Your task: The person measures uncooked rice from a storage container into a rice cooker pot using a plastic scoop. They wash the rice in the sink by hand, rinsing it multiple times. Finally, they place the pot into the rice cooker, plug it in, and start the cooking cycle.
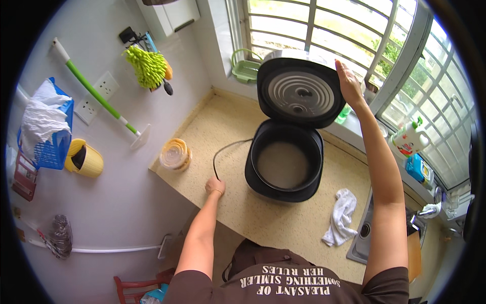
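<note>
A black rice cooker (285,195) stands on the speckled countertop with its lid (302,91) raised. Its inner pot (319,159) holds cloudy liquid; what lies beneath the surface cannot be told. My right hand (350,85) rests against the right edge of the lid, fingers extended. Left of the cooker, near the counter's front edge, my left hand (215,186) is closed on the dark power cord (215,157), which curves to the cooker's rear left side. The cord's far end is hidden in or under the hand.
A lidded plastic tub (175,154) stands at the counter's left corner. A white cloth (341,218) lies between cooker and sink (360,243). The barred window (334,26) is behind the lid, with a green basket (245,71) and pump bottle (408,138) on its sill. Wall sockets (106,86) are at left.
</note>
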The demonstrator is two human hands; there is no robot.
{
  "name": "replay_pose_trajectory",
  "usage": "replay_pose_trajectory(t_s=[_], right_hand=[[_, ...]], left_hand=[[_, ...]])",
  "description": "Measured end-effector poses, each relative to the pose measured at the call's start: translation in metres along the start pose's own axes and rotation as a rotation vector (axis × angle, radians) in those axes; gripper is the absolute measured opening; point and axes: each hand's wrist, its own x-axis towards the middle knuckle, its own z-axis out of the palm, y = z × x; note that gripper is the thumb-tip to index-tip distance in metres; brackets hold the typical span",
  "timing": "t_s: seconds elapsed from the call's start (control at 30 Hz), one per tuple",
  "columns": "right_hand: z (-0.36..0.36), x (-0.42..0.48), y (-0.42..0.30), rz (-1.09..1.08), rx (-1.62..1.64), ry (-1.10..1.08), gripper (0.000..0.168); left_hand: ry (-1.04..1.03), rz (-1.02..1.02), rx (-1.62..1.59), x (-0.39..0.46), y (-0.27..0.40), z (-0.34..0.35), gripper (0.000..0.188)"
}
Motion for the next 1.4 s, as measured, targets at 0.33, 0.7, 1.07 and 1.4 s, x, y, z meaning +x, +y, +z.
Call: replay_pose_trajectory(t_s=[0.33,0.7,1.07,1.4], right_hand=[[-0.009,-0.144,-0.054,-0.324,0.042,0.055,0.047],[0.044,-0.341,-0.014,-0.295,-0.212,-0.290,0.048],[0.050,-0.341,-0.009,-0.313,-0.099,-0.246,0.056],[0.084,-0.286,0.080,0.847,1.043,-0.044,0.058]], left_hand=[[-0.107,0.241,-1.048,-0.004,0.017,-0.099,0.010],[-0.411,0.386,-0.976,-0.091,0.087,-0.147,0.022],[-0.431,0.249,-1.384,-0.091,0.086,-0.164,0.014],[-0.641,0.122,-1.365,-0.012,0.063,-0.139,0.012]])
